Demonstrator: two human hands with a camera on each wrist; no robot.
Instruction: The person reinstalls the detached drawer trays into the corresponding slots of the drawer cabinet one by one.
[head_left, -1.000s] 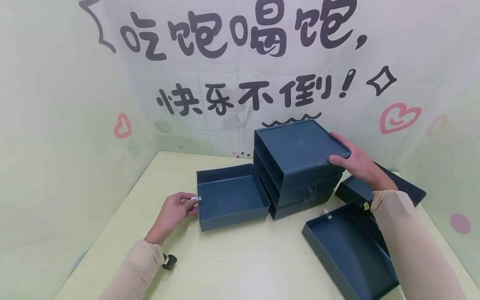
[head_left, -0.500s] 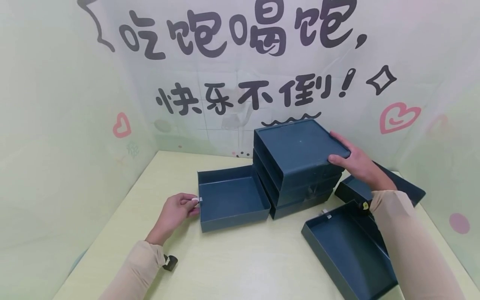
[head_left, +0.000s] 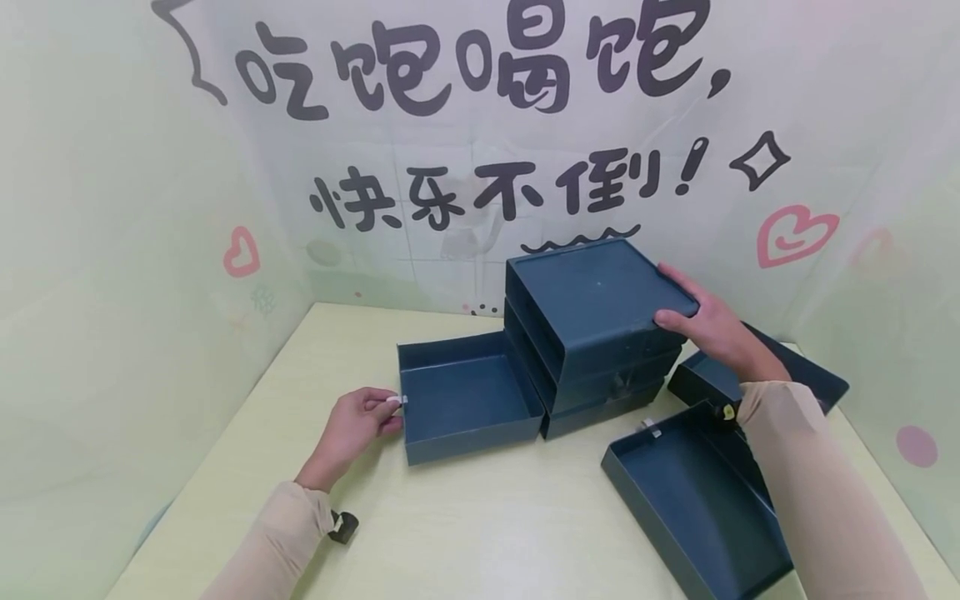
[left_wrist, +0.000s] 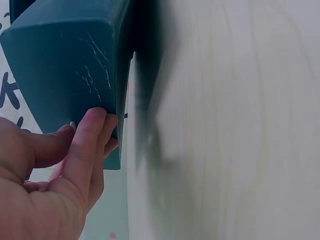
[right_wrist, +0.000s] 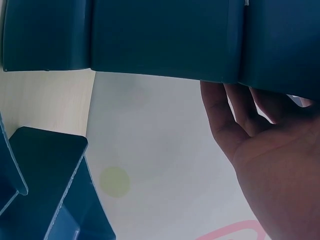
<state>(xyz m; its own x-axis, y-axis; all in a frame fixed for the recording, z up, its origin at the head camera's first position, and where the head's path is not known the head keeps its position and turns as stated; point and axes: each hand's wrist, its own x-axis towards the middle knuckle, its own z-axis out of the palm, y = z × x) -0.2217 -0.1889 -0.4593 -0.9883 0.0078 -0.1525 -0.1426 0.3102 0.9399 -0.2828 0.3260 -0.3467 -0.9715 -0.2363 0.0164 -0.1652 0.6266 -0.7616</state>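
Observation:
A dark blue drawer cabinet [head_left: 600, 321] stands at the back middle of the pale table [head_left: 480, 525]. Its lowest drawer [head_left: 468, 400] sticks out to the left, open and empty. My left hand [head_left: 388, 406] pinches the small white tab on that drawer's front; the left wrist view shows my fingers [left_wrist: 87, 135] against the drawer front [left_wrist: 70, 65]. My right hand [head_left: 686, 315] grips the cabinet's top right corner, thumb on the lid. From the right wrist, my right hand [right_wrist: 240, 120] lies along the cabinet side [right_wrist: 160, 35].
Two loose blue drawers lie at the right: one [head_left: 697, 500] near the front edge, another [head_left: 757, 375] behind my right forearm, also seen as the loose drawer [right_wrist: 45, 195]. Printed backdrop walls [head_left: 135, 208] close in the left, back and right.
The open drawer has slid a little to the right, toward the cabinet, with my left hand on its tab. My right hand has stayed on the cabinet.

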